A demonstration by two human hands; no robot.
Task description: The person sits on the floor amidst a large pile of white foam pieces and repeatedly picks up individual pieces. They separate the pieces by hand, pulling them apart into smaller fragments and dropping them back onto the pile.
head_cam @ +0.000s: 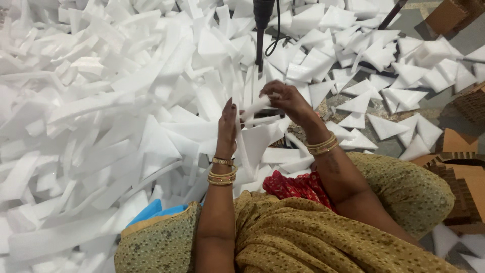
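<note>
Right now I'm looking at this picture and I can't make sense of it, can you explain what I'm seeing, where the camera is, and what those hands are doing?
There is no machine here. The single picture comes from a camera worn on a person's head, looking down at their own two bare hands. The person sits with patterned olive cloth over the lap. All around lies a big heap of white foam strips, with white foam triangles spread to the right and brown cardboard at the edge. The left hand and the right hand together hold one white foam strip between the fingers. Gold bangles sit on both wrists. A dark tool with a cable hangs at the top.
</note>
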